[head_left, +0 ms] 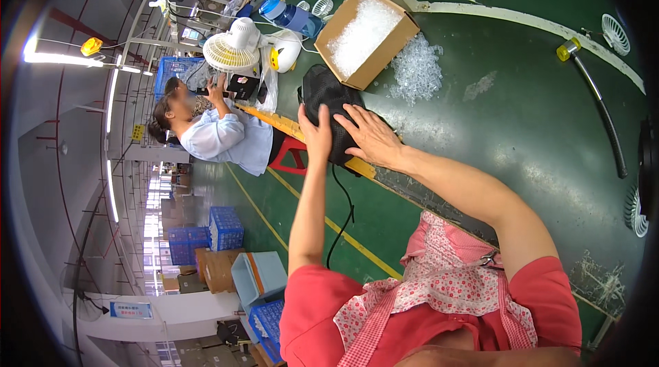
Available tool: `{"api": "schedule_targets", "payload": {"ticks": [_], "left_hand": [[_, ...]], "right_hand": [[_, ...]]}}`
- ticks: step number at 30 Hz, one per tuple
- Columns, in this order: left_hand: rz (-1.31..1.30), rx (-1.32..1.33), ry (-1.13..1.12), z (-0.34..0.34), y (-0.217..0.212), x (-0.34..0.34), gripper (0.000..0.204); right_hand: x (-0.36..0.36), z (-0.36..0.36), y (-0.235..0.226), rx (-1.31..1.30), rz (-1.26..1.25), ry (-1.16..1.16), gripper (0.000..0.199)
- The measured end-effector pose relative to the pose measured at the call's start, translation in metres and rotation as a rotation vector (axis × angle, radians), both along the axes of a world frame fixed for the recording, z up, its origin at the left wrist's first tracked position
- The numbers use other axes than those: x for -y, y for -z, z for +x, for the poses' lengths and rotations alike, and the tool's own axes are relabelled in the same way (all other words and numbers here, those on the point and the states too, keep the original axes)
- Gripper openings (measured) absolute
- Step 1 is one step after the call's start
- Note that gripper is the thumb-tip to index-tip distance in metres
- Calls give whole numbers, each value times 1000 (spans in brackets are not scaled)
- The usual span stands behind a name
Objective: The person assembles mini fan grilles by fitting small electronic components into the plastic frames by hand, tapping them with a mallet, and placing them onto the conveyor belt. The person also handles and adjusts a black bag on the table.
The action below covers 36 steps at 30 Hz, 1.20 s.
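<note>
Both hands work on a black mesh pouch (328, 111) that lies at the near edge of the green tabletop (522, 127), just in front of the open cardboard box (366, 36) of clear plastic bits. The left hand (317, 135) is wrapped over the pouch's near left side with the fingers curled onto the fabric, thumb side hidden, so whether it pinches or only presses I cannot tell. The right hand (371, 135) lies flat on top of the pouch with the fingers spread and pressing down. A black cord (343, 212) hangs from under the pouch over the tabletop edge toward the person's lap. To handle this step well, I judge the flat right hand should keep the pouch pinned against the tabletop while the left does the finer pulling or tucking, since soft mesh slides easily on a smooth surface and sits close to the edge. The dangling cord ought to be kept from snagging on the yellow strip (288, 125) along the edge beside the pouch. The loose heap of clear pieces (415, 70) just beyond the pouch, next to the box, is near enough to be swept off by a careless elbow. A black-handled mallet (597, 99) lies well to the right of the pouch.
</note>
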<state>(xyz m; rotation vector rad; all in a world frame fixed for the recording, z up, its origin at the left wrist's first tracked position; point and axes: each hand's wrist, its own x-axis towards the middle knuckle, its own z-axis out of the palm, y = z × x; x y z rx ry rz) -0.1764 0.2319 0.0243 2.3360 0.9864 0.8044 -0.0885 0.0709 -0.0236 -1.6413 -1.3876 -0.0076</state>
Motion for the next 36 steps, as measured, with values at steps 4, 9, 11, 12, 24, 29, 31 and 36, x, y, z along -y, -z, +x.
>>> {"api": "schedule_targets", "payload": {"ticks": [4, 9, 11, 12, 24, 29, 31, 36], "left_hand": [[628, -399, 198, -18, 3, 59, 76], [625, -356, 352, -22, -7, 64, 74], [666, -337, 352, -19, -6, 67, 67], [672, -334, 345, -20, -4, 66, 62], [683, -260, 315, -18, 3, 65, 51], [554, -173, 354, -20, 0, 65, 49], [299, 73, 355, -28, 0, 52, 45], [232, 288, -64, -17, -10, -27, 43]], "right_hand": [[-2, 1, 5, -118, 79, -15, 88], [-1, 2, -6, -393, 98, -101, 80], [-4, 4, -2, -422, 135, -92, 80], [-4, 3, -2, -449, 175, -93, 80], [0, 1, 0, -353, 179, -61, 67], [3, 3, -1, -353, 142, -85, 68], [3, 4, -4, -362, 119, -123, 66], [6, 10, -1, -440, 99, -77, 68]]}}
